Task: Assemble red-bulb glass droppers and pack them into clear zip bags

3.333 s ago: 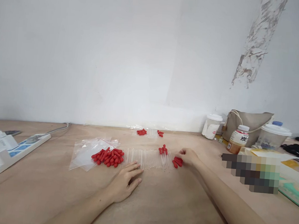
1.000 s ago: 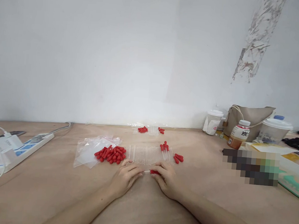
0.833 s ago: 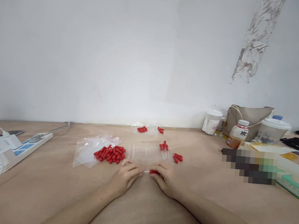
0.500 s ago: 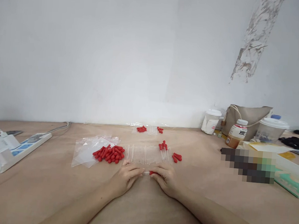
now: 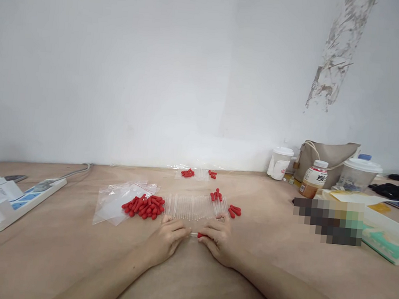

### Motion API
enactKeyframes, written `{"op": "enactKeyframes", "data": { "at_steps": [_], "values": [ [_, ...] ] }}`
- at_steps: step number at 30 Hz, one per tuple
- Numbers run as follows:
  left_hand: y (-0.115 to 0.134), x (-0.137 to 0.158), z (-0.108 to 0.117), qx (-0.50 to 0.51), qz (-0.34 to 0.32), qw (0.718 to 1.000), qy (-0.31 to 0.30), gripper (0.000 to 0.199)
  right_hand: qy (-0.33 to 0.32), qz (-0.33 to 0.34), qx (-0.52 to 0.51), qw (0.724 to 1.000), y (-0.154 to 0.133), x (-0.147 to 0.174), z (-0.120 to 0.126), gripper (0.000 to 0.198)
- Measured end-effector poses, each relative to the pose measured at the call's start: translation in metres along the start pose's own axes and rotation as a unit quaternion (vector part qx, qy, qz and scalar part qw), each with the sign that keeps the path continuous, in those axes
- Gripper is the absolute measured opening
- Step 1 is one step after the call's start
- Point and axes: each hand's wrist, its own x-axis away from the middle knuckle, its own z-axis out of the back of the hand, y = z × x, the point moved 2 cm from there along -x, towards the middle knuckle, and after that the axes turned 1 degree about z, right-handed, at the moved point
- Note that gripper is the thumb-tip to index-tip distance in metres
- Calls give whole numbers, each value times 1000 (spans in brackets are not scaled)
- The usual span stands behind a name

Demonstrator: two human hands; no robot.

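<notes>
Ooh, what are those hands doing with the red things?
A person's left hand holds a thin, clear tube, and the right hand pinches a small, rubbery-looking red bulb at its end. Beyond lies a row of clear tubes; a few near the right end wear red bulbs. Loose red bulbs are heaped at the row's left.

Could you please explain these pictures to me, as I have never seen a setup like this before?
There is no machine here, just a person's bare left hand and right hand. Every picture comes from one camera worn on that person's head, looking forward and down. On the tabletop lie plastic bags, a heap of red bulbs and a row of clear tubes. A power strip lies at the far left; a bottle stands at the right. Between the hands, the left fingers hold a thin clear piece, while the right fingers grip a red piece, mostly hidden, at its other end.
</notes>
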Motion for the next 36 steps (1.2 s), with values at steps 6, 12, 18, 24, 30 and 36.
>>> {"op": "enactKeyframes", "data": {
  "at_steps": [6, 12, 18, 24, 30, 36],
  "values": [
    [3, -1, 0, 7, 12, 1000, 1, 26, -19, -9, 22, 1000, -4, -2, 3, 12],
    [9, -3, 0, 21, 26, 999, 0, 25, -32, 1, 28, 999, -8, -5, 6, 11],
    [10, -4, 0, 26, 27, 999, 0, 25, -35, 11, 28, 999, -7, -7, 2, 11],
    [7, -1, -2, 18, 25, 999, 12, 22, -47, 7, 27, 999, -7, -8, 3, 17],
    [-3, 4, -1, -22, 17, 999, 28, 21, -50, 10, 39, 998, -5, -7, 7, 21],
    [-6, 6, 2, -24, 26, 999, 24, 20, -65, 14, 35, 997, 2, -6, 12, 21]
  ]
}}
